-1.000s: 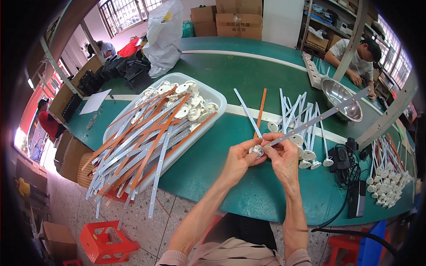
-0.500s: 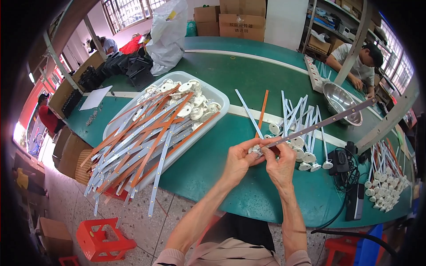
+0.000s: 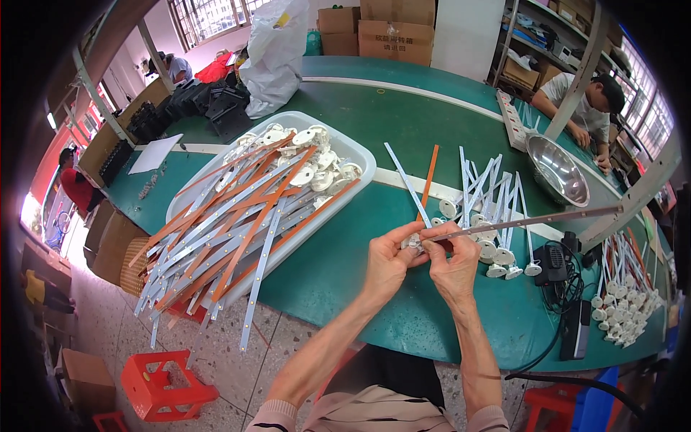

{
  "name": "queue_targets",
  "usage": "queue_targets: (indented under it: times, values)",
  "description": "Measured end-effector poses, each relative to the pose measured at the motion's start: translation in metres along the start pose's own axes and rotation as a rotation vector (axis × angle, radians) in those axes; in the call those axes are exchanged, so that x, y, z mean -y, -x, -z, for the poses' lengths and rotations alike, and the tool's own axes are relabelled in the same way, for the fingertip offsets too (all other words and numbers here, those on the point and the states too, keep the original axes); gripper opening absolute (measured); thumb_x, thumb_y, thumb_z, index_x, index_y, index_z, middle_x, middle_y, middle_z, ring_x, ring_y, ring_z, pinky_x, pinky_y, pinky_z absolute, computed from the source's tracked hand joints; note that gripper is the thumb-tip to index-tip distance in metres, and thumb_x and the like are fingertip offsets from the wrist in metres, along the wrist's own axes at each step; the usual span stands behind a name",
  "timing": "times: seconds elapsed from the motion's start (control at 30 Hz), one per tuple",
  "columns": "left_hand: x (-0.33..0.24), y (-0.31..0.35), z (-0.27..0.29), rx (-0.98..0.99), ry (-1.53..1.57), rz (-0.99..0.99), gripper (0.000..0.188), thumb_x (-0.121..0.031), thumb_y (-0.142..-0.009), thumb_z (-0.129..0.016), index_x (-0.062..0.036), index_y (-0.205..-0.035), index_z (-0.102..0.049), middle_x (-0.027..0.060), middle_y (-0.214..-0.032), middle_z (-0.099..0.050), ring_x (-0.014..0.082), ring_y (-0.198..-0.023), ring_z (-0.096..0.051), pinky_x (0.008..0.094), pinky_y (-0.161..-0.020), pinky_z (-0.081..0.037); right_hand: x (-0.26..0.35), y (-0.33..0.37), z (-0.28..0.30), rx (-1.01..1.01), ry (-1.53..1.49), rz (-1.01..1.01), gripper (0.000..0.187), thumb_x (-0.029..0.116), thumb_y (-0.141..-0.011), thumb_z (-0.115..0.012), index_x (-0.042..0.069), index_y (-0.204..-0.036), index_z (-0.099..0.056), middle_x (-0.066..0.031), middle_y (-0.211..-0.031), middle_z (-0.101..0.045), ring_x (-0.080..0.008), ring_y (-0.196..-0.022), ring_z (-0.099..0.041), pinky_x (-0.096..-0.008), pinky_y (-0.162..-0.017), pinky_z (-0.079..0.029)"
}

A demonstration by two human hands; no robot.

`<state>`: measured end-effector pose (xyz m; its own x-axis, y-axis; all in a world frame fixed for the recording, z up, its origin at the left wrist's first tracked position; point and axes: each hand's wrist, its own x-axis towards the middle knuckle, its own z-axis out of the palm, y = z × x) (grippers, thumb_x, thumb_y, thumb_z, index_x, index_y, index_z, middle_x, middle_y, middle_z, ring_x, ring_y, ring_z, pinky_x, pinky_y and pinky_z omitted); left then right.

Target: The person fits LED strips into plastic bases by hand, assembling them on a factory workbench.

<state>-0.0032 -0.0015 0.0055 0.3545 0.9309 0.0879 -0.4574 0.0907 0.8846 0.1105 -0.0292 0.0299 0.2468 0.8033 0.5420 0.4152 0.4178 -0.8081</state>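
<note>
Above the near edge of the green table, my left hand (image 3: pixel 389 265) pinches a small white plastic base (image 3: pixel 412 243), partly covered by the fingers. Right beside it my right hand (image 3: pixel 453 270) is closed on the near end of a long thin LED strip (image 3: pixel 536 220), its thumb close to the base. The strip reaches far out to the right, dotted with small LEDs. Whether its end is inside the base is hidden by my fingers. Beyond my hands lie several strips with round white bases (image 3: pixel 502 256), plus a loose orange strip (image 3: pixel 429 180).
To the left, a white tub (image 3: pixel 366 160) is heaped with strips and white bases. A black power adapter (image 3: pixel 551 263) with cables, a metal bowl (image 3: pixel 558 169) and another pile of strips (image 3: pixel 626 309) are on the right. A co-worker (image 3: pixel 576 108) sits at the far right.
The outer end of the LED strip has swung down and slightly right, so it lies flatter. Both hands stay nearly in place, still closed on the base and strip.
</note>
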Motion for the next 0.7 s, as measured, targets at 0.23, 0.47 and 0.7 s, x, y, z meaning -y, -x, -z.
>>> queue_targets:
  times: [0.23,0.47,0.7]
  values:
    - [-0.0016,0.0034,-0.0026,-0.041,-0.041,-0.022,0.036,0.012,-0.086,-0.044,0.0048,-0.120,-0.053,0.0132,-0.109,-0.059,0.0190,-0.095,-0.062,0.0298,-0.083,-0.056,-0.0036,0.0019,-0.0036,-0.004,0.032,0.015,0.013,-0.012,-0.072,-0.055,-0.002,-0.078,-0.060,-0.0096,-0.069,-0.060,-0.0191,-0.063,-0.063,-0.0280,-0.057,-0.049]
    - [-0.0007,0.0013,-0.0010,-0.021,-0.032,-0.037,0.036,0.012,-0.086,-0.044,0.0042,-0.119,-0.055,0.0133,-0.107,-0.060,0.0193,-0.094,-0.062,0.0305,-0.082,-0.056,-0.0002,-0.0011,-0.0052,-0.012,-0.015,-0.008,0.013,-0.013,-0.072,-0.055,-0.002,-0.078,-0.060,-0.0091,-0.070,-0.061,-0.0183,-0.061,-0.062,-0.0276,-0.055,-0.049]
    - [-0.0007,-0.0003,0.0033,0.050,0.001,0.015,0.037,0.011,-0.086,-0.045,0.0048,-0.123,-0.051,0.0141,-0.112,-0.058,0.0202,-0.099,-0.060,0.0313,-0.085,-0.055,0.0047,0.0020,0.0013,0.011,0.006,-0.017,0.012,-0.011,-0.075,-0.057,-0.003,-0.083,-0.062,-0.0079,-0.077,-0.066,-0.0136,-0.067,-0.065,-0.0244,-0.061,-0.052]
